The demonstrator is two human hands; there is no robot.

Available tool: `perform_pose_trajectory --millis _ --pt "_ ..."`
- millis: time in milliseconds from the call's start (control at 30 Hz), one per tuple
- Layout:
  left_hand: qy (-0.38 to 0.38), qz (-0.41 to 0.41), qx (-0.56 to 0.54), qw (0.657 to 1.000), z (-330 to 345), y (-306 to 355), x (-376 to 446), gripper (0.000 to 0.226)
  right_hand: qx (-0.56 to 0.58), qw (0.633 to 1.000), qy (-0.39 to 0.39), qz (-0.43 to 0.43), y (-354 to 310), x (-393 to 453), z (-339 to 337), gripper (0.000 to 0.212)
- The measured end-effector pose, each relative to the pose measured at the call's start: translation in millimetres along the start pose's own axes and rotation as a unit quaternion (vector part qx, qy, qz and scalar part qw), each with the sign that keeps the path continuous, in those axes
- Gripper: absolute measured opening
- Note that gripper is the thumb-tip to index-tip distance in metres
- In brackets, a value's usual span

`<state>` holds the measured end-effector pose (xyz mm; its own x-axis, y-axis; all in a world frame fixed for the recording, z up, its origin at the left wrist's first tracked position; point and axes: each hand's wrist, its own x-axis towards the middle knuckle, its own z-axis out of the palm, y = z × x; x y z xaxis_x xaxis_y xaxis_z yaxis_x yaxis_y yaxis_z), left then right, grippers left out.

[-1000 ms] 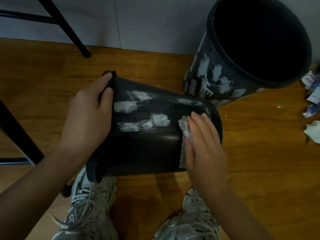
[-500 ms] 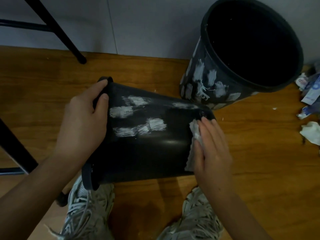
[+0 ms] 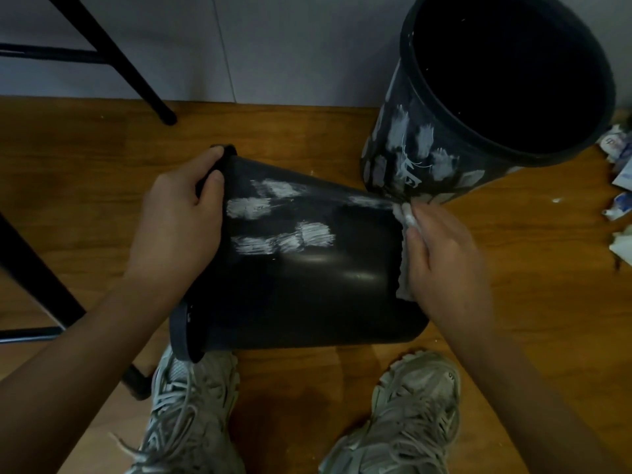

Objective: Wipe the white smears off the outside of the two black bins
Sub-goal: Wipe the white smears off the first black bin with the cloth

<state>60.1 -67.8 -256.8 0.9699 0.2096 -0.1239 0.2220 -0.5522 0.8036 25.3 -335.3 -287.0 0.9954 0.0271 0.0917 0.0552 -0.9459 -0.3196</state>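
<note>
Head view, left hand [image 3: 178,227] curled over the rim of a black plastic bin [image 3: 307,278] lying sideways on the wooden floor [image 3: 85,172], right hand [image 3: 441,254] pressing a white tissue [image 3: 403,265] flat-fingered against its base end, white smears [image 3: 284,230] between the hands, second smeared black bin [image 3: 427,148] upright just beyond, grey sneakers [image 3: 410,415] below.

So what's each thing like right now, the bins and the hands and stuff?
Lying bin: on its side, white smears left near the rim.
Standing bin: upright, covered in smears.
Left hand: grips the lying bin's rim.
Right hand: presses a wipe on the bin's base end.
Used wipes: crumpled on the floor.
</note>
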Motion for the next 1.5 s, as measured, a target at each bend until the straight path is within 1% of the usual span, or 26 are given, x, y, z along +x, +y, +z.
perform_pose_trajectory --millis 67,133,233,333,467,533,600,667,700,733,800,833,933,1000,1100,1200,1233,1267,1333,1367,1433,1500 --pt "0.001 0.003 0.010 1.000 0 0 3 0.038 0.003 1.000 0.027 -0.012 -5 -22 2 0.038" --pt "0.001 0.002 0.007 1.000 0 -1 4 0.039 0.018 0.998 0.056 -0.018 -9 -33 4 0.039" --pt "-0.008 0.005 -0.002 1.000 0 -3 2 0.039 0.033 0.998 0.050 -0.008 -10 -28 3 0.041" --pt "-0.007 0.016 -0.004 1.000 -1 -5 -3 0.039 0.029 1.000 0.011 0.004 -10 -9 -2 0.037" --pt "-0.005 0.034 0.006 0.999 0 -8 -9 0.039 0.006 0.999 -0.038 0.009 -11 28 -3 0.023" --pt "0.002 0.037 0.008 0.999 0 -8 -9 0.039 -0.029 0.995 -0.091 0.028 -11 49 -1 0.021" --pt "0.004 0.036 0.009 0.999 1 -9 -7 0.039 -0.038 0.987 -0.150 0.050 -11 67 1 0.023" --pt "0.009 0.032 0.011 0.999 2 -8 -6 0.039 -0.034 0.982 -0.175 0.057 -12 75 3 0.024" --pt "0.011 0.029 0.010 0.999 2 -7 -6 0.039 -0.035 0.984 -0.168 0.051 -12 72 3 0.023" --pt "0.015 0.024 0.008 1.000 3 -6 -5 0.039 -0.034 0.988 -0.145 0.037 -14 66 2 0.022" --pt "0.018 0.014 0.003 1.000 3 -4 -6 0.039 -0.020 0.997 -0.074 -0.001 -17 41 0 0.023" --pt "0.017 0.011 0.003 1.000 2 -3 -6 0.039 -0.010 0.999 -0.046 -0.010 -19 24 0 0.027" --pt "0.010 0.013 -0.002 1.000 1 -6 -8 0.039 0.013 1.000 0.006 -0.017 -24 -18 4 0.038" --pt "0.003 0.020 -0.011 1.000 0 -6 -10 0.039 0.025 0.999 0.025 -0.016 -23 -24 6 0.041" --pt "-0.008 0.027 -0.014 1.000 -1 -8 -11 0.039 0.027 0.999 0.008 -0.021 -21 -10 2 0.040" --pt "-0.004 0.025 -0.024 0.999 -1 -9 -13 0.039 0.016 1.000 -0.020 -0.010 -20 18 0 0.032" --pt "-0.003 0.025 -0.023 0.999 0 -8 -14 0.039 0.005 0.999 -0.041 0.001 -18 30 1 0.030" --pt "-0.002 0.024 -0.021 0.999 1 -7 -15 0.039 -0.006 0.997 -0.078 0.019 -16 42 2 0.029" --pt "0.002 0.018 -0.020 1.000 2 -7 -13 0.039 -0.009 0.988 -0.148 0.051 -13 64 2 0.032" --pt "0.003 0.014 -0.020 1.000 2 -6 -12 0.039 -0.007 0.984 -0.167 0.060 -12 71 3 0.034" --pt "0.006 0.009 -0.015 1.000 2 -6 -7 0.039 -0.011 0.983 -0.172 0.064 -13 76 5 0.035" --pt "0.006 0.007 -0.008 1.000 2 -6 -4 0.039 -0.019 0.991 -0.123 0.046 -15 65 7 0.033"
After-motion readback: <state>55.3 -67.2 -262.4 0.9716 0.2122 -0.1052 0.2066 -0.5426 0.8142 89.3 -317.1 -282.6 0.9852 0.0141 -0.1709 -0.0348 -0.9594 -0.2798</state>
